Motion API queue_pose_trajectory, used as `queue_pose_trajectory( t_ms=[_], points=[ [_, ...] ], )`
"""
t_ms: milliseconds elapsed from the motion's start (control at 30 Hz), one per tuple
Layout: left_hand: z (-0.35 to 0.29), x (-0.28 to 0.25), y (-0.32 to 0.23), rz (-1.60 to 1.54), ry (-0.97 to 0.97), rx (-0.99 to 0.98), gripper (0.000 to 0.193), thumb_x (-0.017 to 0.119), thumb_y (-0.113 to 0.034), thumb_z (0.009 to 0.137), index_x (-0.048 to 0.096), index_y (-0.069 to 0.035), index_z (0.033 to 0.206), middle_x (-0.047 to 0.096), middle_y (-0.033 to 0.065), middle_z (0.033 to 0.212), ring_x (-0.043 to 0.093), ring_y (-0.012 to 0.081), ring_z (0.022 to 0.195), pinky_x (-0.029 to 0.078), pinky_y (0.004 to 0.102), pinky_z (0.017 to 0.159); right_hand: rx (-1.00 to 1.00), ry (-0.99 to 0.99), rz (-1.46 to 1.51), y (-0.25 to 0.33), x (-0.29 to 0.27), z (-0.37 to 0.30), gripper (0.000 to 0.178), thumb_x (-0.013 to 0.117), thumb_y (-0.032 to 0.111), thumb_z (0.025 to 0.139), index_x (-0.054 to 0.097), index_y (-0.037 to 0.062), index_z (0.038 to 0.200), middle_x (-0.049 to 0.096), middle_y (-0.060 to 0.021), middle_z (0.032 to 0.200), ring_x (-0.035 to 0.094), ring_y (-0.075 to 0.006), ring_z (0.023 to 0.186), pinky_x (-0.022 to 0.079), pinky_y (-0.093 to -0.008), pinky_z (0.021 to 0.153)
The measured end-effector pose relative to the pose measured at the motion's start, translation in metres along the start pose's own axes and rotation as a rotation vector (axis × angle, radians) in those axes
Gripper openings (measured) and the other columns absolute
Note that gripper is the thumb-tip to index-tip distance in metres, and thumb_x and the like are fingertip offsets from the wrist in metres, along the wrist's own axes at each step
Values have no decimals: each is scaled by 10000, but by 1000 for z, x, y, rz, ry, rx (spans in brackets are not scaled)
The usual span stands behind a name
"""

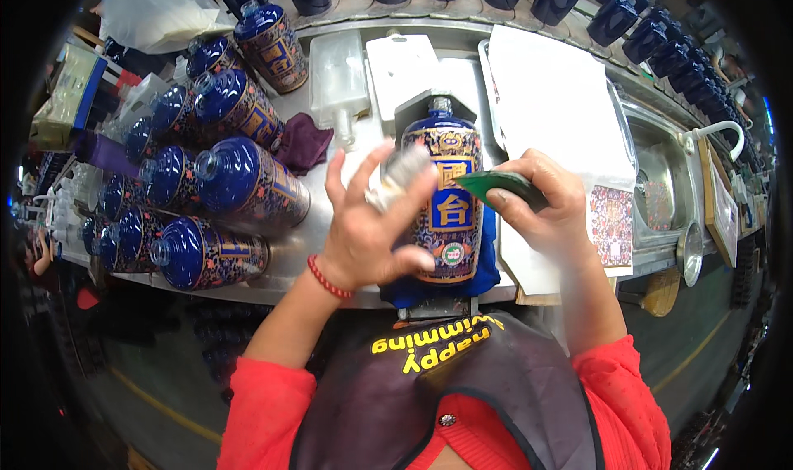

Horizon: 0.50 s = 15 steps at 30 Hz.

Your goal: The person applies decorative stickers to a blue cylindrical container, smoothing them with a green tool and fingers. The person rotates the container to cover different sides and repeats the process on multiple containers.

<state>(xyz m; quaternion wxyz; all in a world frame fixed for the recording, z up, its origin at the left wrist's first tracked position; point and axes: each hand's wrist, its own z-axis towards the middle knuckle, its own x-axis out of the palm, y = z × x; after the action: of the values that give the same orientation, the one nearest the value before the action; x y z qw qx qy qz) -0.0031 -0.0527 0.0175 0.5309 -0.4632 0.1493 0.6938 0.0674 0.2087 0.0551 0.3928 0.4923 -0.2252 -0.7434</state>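
Note:
A dark blue bottle (450,239) with a gold, blue and floral wrap lies in a cradle in front of me, its clear neck pointing away. My left hand (363,226) hovers over the bottle's left side with fingers spread, partly smeared by motion. Something greyish white covers one or two of its fingertips, perhaps a wrapping. Between the thumb and fingers of my right hand (549,193) is a flat green scraper (504,185), its pointed end at the bottle's right side. Blue cloth (487,263) shows under the bottle.
Several similar bottles (248,185) crowd the left, beside a purple cloth (306,144). Patterned label sheets (610,222) and white paper (549,90) lie on the right, near a metal sink (661,168). Behind runs a conveyor (462,7) carrying blue containers.

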Motion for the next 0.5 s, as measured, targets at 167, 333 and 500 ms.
queue_pose_trajectory(
  t_ms=[167,333,500],
  points=[
    [18,-7,-5,5,43,101,785,314,-769,968,662,-200,1382,672,24,1367,415,273,1447,81,647,1188,157,-108,169,3,-7,1,147,766,68,859,702,-22,956,646,-60,798,598,-112,702,461,-264,620],
    [44,6,42,23,57,29,800,330,-708,1011,519,-112,1509,669,151,1314,441,346,1396,133,624,1177,116,69,83,-4,-6,12,176,762,128,882,712,2,994,666,-62,804,626,-123,701,488,-271,635],
    [4,21,17,-211,-121,-192,994,397,-757,965,390,59,1533,497,236,1500,391,398,1420,144,604,1190,-62,-224,-197,14,7,60,163,776,141,843,715,63,974,637,-87,791,651,-236,701,494,-363,629]
  ],
)
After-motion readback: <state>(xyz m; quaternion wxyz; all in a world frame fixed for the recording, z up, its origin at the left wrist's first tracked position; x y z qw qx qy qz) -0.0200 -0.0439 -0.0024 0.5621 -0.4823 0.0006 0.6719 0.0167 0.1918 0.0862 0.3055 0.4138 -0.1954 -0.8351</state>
